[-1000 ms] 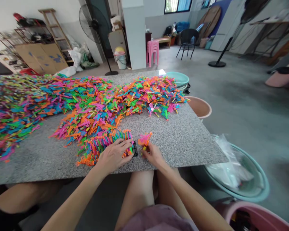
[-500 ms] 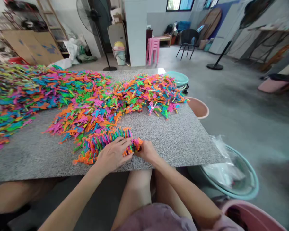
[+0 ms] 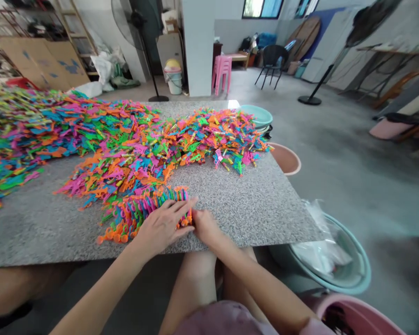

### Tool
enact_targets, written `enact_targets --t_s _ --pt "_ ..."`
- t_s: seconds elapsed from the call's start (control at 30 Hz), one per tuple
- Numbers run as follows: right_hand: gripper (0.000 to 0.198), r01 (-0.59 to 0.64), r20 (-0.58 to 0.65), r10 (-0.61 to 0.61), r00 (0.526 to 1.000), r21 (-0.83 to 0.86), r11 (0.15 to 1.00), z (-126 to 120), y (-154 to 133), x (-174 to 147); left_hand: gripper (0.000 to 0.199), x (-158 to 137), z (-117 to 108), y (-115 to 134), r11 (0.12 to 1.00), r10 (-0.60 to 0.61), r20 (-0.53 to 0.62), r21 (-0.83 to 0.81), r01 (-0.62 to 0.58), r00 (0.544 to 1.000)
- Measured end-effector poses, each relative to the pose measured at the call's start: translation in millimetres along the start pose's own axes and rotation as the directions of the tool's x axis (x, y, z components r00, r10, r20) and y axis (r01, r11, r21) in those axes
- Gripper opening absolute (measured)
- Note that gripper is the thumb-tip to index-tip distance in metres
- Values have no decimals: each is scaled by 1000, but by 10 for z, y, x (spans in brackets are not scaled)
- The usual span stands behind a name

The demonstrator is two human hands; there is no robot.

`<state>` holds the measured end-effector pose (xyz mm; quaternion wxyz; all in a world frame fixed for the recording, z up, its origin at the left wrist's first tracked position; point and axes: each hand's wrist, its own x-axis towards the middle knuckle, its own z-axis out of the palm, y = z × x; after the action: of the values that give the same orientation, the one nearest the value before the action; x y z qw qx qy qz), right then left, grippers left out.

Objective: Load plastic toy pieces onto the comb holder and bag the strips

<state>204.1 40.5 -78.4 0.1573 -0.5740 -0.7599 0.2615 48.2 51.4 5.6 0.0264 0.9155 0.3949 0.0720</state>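
A row of small bright plastic pieces, stacked on edge with round orange ends toward me, lies near the table's front edge. My left hand spans the right part of this row, fingers over its far side and thumb at its near side, holding it. Against the row's right end is my right hand, its fingers curled closed. What lies inside those fingers is hidden. Just beyond the row spreads a loose heap of similar pieces in orange, pink, green and blue.
The speckled grey table ends close to my lap. A larger heap covers its left side. Right of the table stand a green tub with plastic bags, a pink bucket and an orange-brown basin. Someone's leg shows at lower left.
My right hand has moved slightly left, up against the row's end. The orange and pink pieces between my hands now stand against the row. The view has shifted a little.
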Motion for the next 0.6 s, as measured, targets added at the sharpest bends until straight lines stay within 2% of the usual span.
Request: enact_targets --t_s 0.1,0.17,0.2,0.23,0.27,0.3,0.37,0.43,0.53,0.6 --pt "26 130 30 -133 991 75 989 -66 163 32 45 -22 84 -30 1000 -5 -43 27 6 999" --pt "32 135 5 -136 991 85 987 -306 440 167 39 -37 157 -73 1000 14 -90 28 -11 996" --pt "37 67 -63 -63 996 52 996 -475 610 261 38 -42 187 -95 999 31 -109 26 -28 994" --pt "38 -66 -180 65 982 -1 998 -656 786 361 38 -45 209 -115 999 43 -124 24 -41 991" --pt "38 -236 -332 209 920 -42 971 -826 952 459 38 -45 222 -132 999 51 -134 23 -48 990" --pt "40 -366 -406 308 860 -72 928 -965 1093 543 37 -45 226 -144 999 53 -141 22 -50 989" --pt "43 -480 -410 386 827 -156 863 -1096 1265 641 37 -50 213 -160 999 48 -142 19 -46 989" --pt "40 -466 -323 377 868 -269 843 -1035 1274 629 37 -73 182 -167 999 50 -125 14 -49 991" --pt "29 -346 -191 293 937 -399 849 -856 1109 504 38 -143 131 -163 998 69 -82 2 -69 994" --pt "26 -269 -135 233 963 -451 851 -870 1010 480 38 -189 100 -148 997 76 -75 -1 -76 994"
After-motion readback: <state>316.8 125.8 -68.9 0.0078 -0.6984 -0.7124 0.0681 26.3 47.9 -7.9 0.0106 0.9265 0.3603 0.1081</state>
